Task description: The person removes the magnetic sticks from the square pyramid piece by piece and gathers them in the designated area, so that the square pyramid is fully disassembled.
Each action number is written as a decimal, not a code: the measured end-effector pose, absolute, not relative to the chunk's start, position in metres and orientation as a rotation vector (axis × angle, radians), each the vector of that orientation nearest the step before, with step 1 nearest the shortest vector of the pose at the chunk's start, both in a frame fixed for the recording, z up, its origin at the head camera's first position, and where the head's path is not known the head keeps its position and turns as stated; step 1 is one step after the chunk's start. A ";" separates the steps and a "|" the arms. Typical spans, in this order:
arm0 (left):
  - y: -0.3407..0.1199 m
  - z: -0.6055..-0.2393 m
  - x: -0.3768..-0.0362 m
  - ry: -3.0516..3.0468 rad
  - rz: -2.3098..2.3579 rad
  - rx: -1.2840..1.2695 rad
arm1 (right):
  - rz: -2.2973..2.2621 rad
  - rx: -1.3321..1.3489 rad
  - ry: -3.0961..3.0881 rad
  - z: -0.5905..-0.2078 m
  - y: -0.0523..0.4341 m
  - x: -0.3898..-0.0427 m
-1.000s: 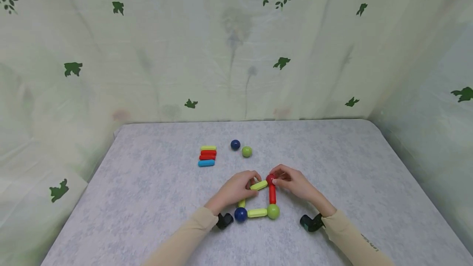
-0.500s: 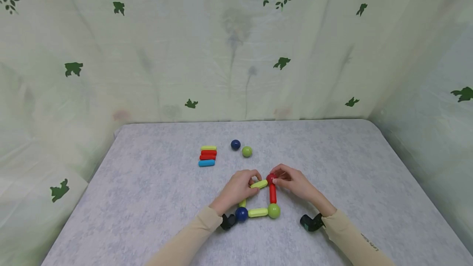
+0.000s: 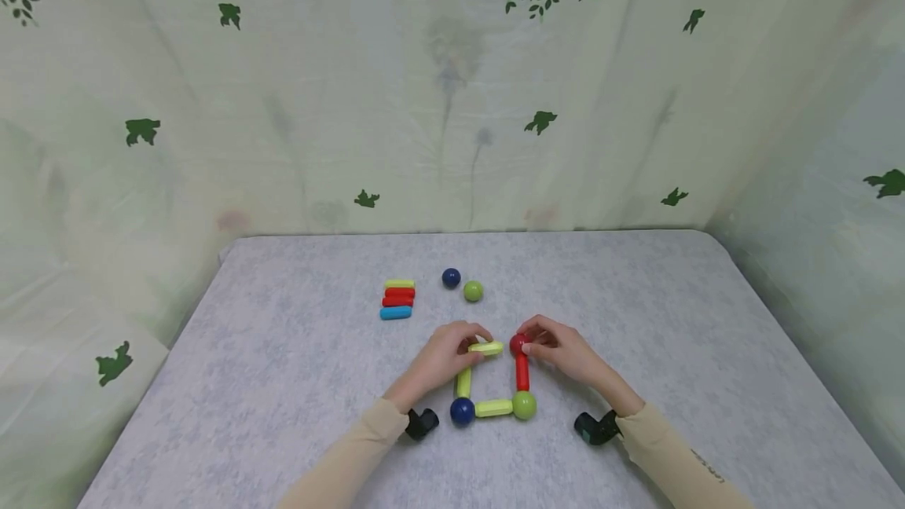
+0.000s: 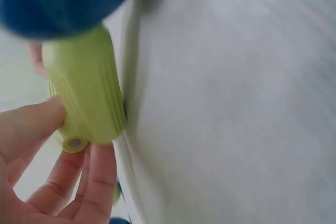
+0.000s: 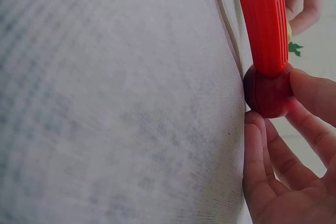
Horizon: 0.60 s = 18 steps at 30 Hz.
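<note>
My left hand pinches a yellow-green magnetic rod between thumb and fingers; in the left wrist view its round metal end shows. A small gap parts this rod from the red ball, which my right hand grips by thumb and fingertips. From the red ball a red rod runs to a green ball. Another yellow-green rod joins that to a dark blue ball, from which a third yellow-green rod extends toward my left hand. Its far end is hidden.
Farther back lie a loose blue ball and a green ball. To their left is a row of rods: yellow-green, two red and blue. A patterned curtain hangs behind the table.
The held yellow-green rod, earlier slanting up to the red ball, has come away from it and moved left with my left hand. My right hand stays on the red ball.
</note>
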State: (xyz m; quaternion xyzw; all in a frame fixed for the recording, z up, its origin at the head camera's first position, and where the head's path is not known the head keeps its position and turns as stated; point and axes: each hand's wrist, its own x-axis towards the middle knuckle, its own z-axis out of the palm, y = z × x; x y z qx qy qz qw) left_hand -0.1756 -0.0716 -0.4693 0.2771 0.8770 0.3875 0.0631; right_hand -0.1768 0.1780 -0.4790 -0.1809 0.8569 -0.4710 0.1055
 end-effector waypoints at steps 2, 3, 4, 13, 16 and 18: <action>-0.078 -0.470 -0.175 2.645 1.207 0.825 | -1.392 -0.530 2.519 -0.479 0.178 -0.177; -0.081 -0.471 -0.175 2.647 1.226 0.816 | -1.394 -0.529 2.517 -0.479 0.178 -0.177; -0.084 -0.472 -0.175 2.650 1.244 0.807 | -1.397 -0.529 2.515 -0.479 0.178 -0.177; -0.118 -0.472 -0.175 2.772 1.300 0.690 | -1.404 -0.555 2.514 -0.465 0.175 -0.170; -0.131 -0.470 -0.176 2.805 1.302 0.616 | -1.400 -0.558 2.503 -0.452 0.172 -0.165; -0.141 -0.470 -0.179 2.835 1.294 0.566 | -1.392 -0.563 2.504 -0.444 0.170 -0.162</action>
